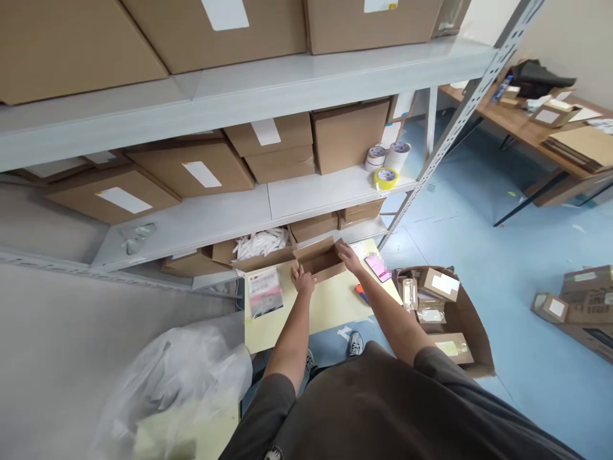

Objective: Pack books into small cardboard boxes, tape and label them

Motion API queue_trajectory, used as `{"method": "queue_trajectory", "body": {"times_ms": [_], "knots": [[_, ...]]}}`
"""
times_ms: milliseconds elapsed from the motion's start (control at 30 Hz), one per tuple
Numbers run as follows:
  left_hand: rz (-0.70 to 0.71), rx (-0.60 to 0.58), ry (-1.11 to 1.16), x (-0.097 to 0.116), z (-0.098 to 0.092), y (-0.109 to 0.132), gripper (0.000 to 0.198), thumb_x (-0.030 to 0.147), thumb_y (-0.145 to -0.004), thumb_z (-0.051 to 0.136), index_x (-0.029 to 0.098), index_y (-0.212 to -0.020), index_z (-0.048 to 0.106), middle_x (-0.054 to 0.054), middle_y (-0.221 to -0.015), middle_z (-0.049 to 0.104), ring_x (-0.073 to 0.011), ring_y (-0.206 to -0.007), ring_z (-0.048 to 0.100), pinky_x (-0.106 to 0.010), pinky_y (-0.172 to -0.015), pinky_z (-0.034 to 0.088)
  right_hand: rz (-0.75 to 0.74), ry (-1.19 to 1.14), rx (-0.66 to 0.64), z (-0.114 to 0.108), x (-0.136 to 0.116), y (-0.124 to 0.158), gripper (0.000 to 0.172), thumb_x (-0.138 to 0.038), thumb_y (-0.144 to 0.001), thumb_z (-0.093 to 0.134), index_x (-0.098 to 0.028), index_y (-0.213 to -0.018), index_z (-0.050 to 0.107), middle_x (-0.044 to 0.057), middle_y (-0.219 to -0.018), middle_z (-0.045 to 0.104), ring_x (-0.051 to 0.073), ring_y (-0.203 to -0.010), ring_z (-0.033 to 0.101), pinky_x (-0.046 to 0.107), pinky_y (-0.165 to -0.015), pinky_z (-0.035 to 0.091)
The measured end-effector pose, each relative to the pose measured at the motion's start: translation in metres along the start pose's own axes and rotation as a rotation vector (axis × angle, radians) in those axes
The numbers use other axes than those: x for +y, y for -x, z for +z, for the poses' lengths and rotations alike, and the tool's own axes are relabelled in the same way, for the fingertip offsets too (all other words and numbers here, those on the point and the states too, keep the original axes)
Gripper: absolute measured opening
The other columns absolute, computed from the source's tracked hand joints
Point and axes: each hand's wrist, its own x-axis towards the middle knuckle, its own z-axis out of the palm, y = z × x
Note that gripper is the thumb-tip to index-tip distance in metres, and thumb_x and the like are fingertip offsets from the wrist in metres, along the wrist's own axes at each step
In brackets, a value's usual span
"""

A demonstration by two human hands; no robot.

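A small cardboard box [331, 273] with its top open stands on the pale yellow table [330, 306]; its inside looks bare. My left hand [304, 279] grips the box's left end, fingers over the edge. At the right end, my right hand [349, 257] holds the rim with its fingers bent over it. A plastic-wrapped flat packet [265, 292] with a red and pink print lies left of the box. To the right are a pink-screened phone [378, 268] and a small orange and blue tool [362, 294], partly hidden by my right forearm.
Shelving with cartons [191, 169] rises ahead; tape rolls [385, 178] sit on its middle shelf. Below, white items [261, 244] fill an open carton. Right of the table, a big carton [472, 319] holds packed boxes. Clear plastic bags [191, 364] bulge at left. A wooden desk [517, 128] stands farther right.
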Motion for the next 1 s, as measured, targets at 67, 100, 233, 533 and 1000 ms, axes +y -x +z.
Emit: {"method": "queue_trajectory", "body": {"times_ms": [67, 100, 233, 533, 1000], "knots": [[0.054, 0.007, 0.021, -0.008, -0.001, 0.007, 0.026, 0.041, -0.081, 0.083, 0.020, -0.097, 0.085, -0.011, -0.181, 0.029, -0.0474, -0.168, -0.010, -0.062, -0.134, -0.009, -0.052, 0.197, -0.038, 0.010, 0.003, -0.009, 0.069, -0.049, -0.075, 0.087, -0.031, -0.141, 0.075, 0.004, -0.178, 0.036, 0.038, -0.169, 0.014, 0.056, -0.137, 0.016], [0.082, 0.018, 0.049, -0.014, -0.002, 0.012, 0.023, 0.042, -0.081, 0.082, 0.022, -0.093, 0.085, -0.008, -0.181, 0.029, -0.0480, -0.168, -0.010, -0.063, -0.134, -0.008, -0.053, 0.279, -0.070, 0.015, 0.005, -0.011, 0.074, -0.047, -0.070, 0.092, -0.031, -0.141, 0.074, 0.005, -0.180, 0.032, 0.041, -0.170, 0.008, 0.058, -0.136, 0.013], [0.119, 0.054, 0.120, -0.052, -0.009, 0.041, 0.022, 0.046, -0.082, 0.084, 0.024, -0.087, 0.085, 0.001, -0.182, 0.029, -0.0511, -0.168, -0.007, -0.067, -0.135, 0.005, 0.016, 0.502, -0.209, 0.031, 0.020, -0.001, 0.102, -0.051, -0.055, 0.104, -0.030, -0.147, 0.068, 0.013, -0.184, 0.018, 0.049, -0.168, -0.001, 0.068, -0.132, 0.005], [0.243, -0.026, 0.237, -0.102, 0.008, 0.091, 0.021, 0.038, -0.089, 0.082, 0.019, -0.097, 0.087, -0.004, -0.183, 0.022, -0.0401, -0.170, 0.014, -0.050, -0.136, 0.028, 0.095, 0.526, -0.220, 0.030, 0.063, 0.080, 0.112, -0.061, -0.063, 0.098, -0.036, -0.162, 0.051, 0.012, -0.184, 0.015, 0.047, -0.169, 0.007, 0.065, -0.130, 0.016], [0.287, -0.061, 0.266, -0.104, 0.002, 0.109, 0.031, 0.034, -0.084, 0.087, 0.021, -0.111, 0.085, -0.005, -0.182, 0.028, -0.0399, -0.169, 0.017, -0.051, -0.136, 0.028, 0.127, 0.606, -0.155, 0.030, 0.064, 0.134, 0.107, -0.050, -0.071, 0.094, -0.028, -0.165, 0.048, 0.017, -0.181, 0.022, 0.048, -0.168, 0.007, 0.069, -0.131, 0.010]]}}
